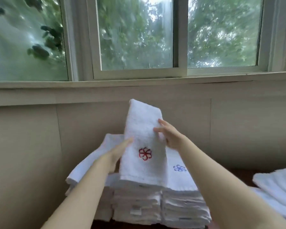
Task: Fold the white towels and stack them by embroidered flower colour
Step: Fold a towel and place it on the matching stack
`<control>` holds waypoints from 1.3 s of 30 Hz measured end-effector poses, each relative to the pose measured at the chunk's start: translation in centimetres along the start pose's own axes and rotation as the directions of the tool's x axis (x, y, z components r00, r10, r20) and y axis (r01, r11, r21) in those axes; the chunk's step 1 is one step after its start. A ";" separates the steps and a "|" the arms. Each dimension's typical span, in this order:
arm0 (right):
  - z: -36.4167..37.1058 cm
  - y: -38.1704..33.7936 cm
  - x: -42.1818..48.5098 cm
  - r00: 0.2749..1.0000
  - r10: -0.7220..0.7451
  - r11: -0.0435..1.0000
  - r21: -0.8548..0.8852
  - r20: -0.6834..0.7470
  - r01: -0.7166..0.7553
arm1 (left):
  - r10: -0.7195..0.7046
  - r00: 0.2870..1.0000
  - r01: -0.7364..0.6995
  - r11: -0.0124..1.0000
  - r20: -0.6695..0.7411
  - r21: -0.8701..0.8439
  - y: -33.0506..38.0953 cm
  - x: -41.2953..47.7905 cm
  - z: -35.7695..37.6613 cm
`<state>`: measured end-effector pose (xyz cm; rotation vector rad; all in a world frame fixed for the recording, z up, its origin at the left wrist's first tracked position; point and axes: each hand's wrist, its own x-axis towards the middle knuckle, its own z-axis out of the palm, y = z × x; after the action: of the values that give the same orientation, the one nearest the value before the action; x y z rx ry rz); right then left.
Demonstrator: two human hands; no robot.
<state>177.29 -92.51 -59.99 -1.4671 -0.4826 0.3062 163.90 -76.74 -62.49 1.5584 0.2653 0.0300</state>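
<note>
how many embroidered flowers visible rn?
2. One red flower on the raised folded towel over the middle stack; one blue flower atop the right stack. Others may be hidden inside the stacks.

both bare forearms reach forward, hands close together
left hand [118, 154] held flat, fingers straight along the left edge of the folded towel [144, 128]; right hand [169, 137], slightly farther, curls its fingers over the right edge.
</note>
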 end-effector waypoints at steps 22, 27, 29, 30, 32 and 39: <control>2.0 9.7 2.0 0.961 -0.037 0.591 -0.781 -0.275 -0.201 | 0.281 0.894 0.127 0.588 -0.348 0.799 -7.2 1.8 -0.7; 5.3 8.5 3.8 0.937 -0.341 0.176 -0.974 0.074 0.141 | 0.419 0.899 0.012 0.268 -0.128 0.963 -7.5 2.5 0.5; 6.2 9.1 5.5 0.978 -0.144 0.153 -0.973 0.153 0.174 | 0.355 0.927 0.026 0.268 -0.124 0.963 -8.5 3.3 0.2; 6.2 9.8 6.4 0.990 -0.022 0.176 -0.974 0.138 0.140 | 0.344 0.929 0.042 0.268 -0.136 0.962 -9.0 3.7 0.0; 5.8 11.3 7.8 0.993 0.076 0.228 -0.971 0.093 0.074 | 0.334 0.929 0.071 0.258 -0.158 0.963 -9.7 4.4 -0.2; 5.0 10.9 4.4 0.983 0.033 0.268 -0.949 0.179 0.164 | 0.286 0.939 0.121 0.245 -0.191 0.962 -9.6 3.4 0.2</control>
<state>179.62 -85.02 -70.12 -2.6698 -0.9777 0.0074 165.86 -76.50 -72.51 2.8932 0.5331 0.2722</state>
